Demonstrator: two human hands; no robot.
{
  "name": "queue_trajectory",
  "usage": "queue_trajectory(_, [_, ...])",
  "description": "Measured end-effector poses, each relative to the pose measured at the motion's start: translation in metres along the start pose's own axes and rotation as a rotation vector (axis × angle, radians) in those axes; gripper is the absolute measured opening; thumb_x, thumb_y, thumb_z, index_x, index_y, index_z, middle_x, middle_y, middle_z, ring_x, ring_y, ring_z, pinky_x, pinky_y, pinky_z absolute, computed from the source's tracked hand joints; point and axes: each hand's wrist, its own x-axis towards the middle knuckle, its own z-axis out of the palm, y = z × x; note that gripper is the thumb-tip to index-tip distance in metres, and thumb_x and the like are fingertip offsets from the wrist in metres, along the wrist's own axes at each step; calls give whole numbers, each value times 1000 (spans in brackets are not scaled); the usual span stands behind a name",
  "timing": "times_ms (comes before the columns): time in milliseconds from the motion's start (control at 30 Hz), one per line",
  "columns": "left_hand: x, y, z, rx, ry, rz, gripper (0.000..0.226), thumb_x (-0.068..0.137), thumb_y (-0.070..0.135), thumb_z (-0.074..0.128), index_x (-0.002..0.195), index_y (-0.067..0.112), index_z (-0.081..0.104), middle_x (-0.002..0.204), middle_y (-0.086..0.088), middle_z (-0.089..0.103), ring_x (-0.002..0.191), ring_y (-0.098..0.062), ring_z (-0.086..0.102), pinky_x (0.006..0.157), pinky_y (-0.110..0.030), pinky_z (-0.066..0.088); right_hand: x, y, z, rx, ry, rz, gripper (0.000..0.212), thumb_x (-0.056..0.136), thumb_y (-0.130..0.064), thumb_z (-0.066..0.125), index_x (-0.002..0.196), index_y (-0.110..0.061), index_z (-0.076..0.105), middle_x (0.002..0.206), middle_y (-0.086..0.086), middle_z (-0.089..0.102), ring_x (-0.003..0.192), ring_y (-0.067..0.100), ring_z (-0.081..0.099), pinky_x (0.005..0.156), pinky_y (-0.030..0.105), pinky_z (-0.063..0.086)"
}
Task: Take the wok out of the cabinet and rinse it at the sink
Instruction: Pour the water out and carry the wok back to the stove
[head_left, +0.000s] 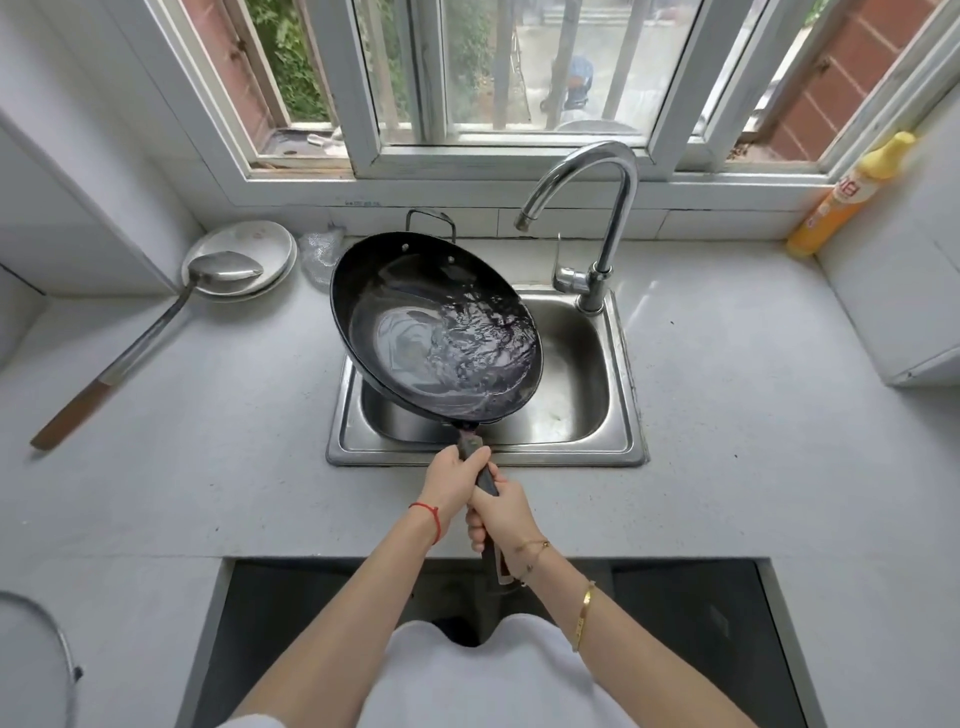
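A black wok (410, 291) hangs tilted over the left half of the steel sink (621, 447). Water swirls inside the wok, pooled toward its lower right side. Both hands grip its long dark handle (485, 480) at the sink's front edge. My left hand (453, 480) is nearer the wok, and my right hand (500, 514) is just behind it on the same handle. The chrome faucet (597, 208) arches over the sink's back right corner, its spout above the wok's far right rim. No water stream shows from the spout.
A long metal ladle (156, 332) with a wooden grip rests on stacked white plates (270, 244) at the back left. A crumpled plastic bag (319, 252) lies beside them. A yellow detergent bottle (841, 197) leans in the back right corner. An open dark cabinet (311, 613) gapes below the counter.
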Motion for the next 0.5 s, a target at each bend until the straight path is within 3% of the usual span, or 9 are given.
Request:
queue_trajectory(67, [0,1,1,33,21,6,20,93,26,59,91,6,59,99,-17,71,93,-30,66,93,-46,52,0,0,-1,32,-11,13,21,101,-16,50,80,-11,49,50,4,44,36,12,42,39,20,39])
queue_trajectory(167, [1,2,2,93,60,16,25,91,28,61,94,3,61,101,-18,72,99,-35,67,93,-49,51,0,2,-1,71,-26,35,22,101,-18,50,80,-10,48,49,3,43,36,12,41,40,20,38])
queue_trajectory(300, [-3,1,0,152,102,52,21,86,30,64,83,9,64,83,-5,74,89,-28,69,89,-47,53,1,5,0,157,-77,48,19,101,-16,49,83,-12,47,44,0,41,35,12,38,37,19,35])
queue_trajectory(500, [-9,4,-1,186,138,77,32,77,36,65,84,4,67,82,-10,75,84,-29,70,84,-47,55,2,8,-4,227,-151,71,25,102,-17,47,78,-13,40,44,0,36,35,12,34,37,19,31])
